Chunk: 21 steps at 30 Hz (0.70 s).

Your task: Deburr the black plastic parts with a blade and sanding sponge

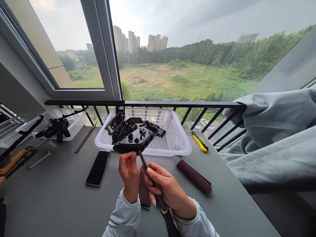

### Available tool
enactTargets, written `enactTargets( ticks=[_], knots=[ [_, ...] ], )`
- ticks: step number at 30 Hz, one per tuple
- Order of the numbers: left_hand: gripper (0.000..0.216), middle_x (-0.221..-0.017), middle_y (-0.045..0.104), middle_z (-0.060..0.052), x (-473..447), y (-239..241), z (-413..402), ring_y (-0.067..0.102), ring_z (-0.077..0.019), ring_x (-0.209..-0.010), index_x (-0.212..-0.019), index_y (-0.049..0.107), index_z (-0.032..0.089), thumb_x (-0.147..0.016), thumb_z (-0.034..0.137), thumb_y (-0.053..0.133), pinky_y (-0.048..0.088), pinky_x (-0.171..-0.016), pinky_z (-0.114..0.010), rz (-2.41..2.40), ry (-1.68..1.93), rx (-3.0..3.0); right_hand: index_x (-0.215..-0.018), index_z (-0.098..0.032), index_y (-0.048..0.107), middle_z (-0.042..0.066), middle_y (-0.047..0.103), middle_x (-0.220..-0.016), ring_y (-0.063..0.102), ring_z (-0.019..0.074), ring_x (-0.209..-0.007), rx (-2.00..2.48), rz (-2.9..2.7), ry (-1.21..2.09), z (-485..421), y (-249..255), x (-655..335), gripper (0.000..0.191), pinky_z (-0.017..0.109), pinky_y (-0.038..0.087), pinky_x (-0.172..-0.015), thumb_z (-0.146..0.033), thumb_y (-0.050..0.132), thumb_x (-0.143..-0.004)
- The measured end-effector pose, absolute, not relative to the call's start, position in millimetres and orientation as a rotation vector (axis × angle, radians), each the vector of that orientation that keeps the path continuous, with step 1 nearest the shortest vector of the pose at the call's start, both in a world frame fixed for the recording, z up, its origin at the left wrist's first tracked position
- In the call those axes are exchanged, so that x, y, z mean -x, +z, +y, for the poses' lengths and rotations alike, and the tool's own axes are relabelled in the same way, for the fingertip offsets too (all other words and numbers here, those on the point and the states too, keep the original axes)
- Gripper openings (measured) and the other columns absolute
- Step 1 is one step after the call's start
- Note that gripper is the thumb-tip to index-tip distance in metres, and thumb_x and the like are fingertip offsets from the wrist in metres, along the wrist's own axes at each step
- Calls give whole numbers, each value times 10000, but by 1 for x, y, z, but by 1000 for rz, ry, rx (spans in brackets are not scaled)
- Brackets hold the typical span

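My left hand (128, 174) is raised at the middle of the view, its fingers gripping the lower edge of a black plastic assembly (133, 138) with buttons and open casing parts. The assembly hangs over a white plastic basket (170, 153). My right hand (168, 187) grips a slim dark file-like tool (142, 159), its tip near the assembly's lower edge. Part of the tool's handle is hidden in that hand. Under my hands lies a dark red sanding stick (144, 194).
A black phone (98, 168), yellow utility knife (199, 141) and second sanding stick (194, 176) lie on the grey table (61, 197). A second white basket (76, 121) holds black parts at left. A black railing (182, 104) runs behind; grey fabric (271, 141) hangs right.
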<state>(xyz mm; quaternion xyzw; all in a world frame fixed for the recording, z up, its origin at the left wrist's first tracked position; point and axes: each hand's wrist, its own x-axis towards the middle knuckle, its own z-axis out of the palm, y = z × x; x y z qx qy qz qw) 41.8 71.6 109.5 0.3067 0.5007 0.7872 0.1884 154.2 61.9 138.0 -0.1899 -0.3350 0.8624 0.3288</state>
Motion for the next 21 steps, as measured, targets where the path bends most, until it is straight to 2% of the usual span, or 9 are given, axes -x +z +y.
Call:
enactTargets(
  ticks=[8,13,17,21],
  knots=[
    [252,-640,541,45,-41,101,73,497,-109,-599,-737,607,213,-758,431,733,400,-586,-226,1326,2178,-807,-889,-184,595,-100,446,-584,248,11,-365,556,-916,2196,62,140,-154,308,140,427,-310,-440,730,-786],
    [282,-650,520,44,-41,109,74,491,-100,-603,-707,589,210,-718,429,767,419,-591,-212,1237,2171,-682,-900,-187,611,-94,463,-579,228,11,-362,559,-919,2156,61,142,-157,340,137,276,-298,-466,745,-760],
    [308,-730,560,40,-39,118,77,548,-86,-664,-717,596,219,-642,409,826,475,-657,-186,990,2154,-452,-976,-197,627,-118,352,-438,229,46,-376,659,-969,1899,65,143,-164,359,180,183,-365,-480,720,-776],
    [333,-753,585,44,-37,120,79,577,-73,-668,-753,607,209,-615,392,848,497,-661,-171,895,2075,-392,-1040,-188,644,-108,358,-437,257,69,-393,766,-967,1696,68,143,-168,406,228,179,-414,-481,711,-768]
  ],
)
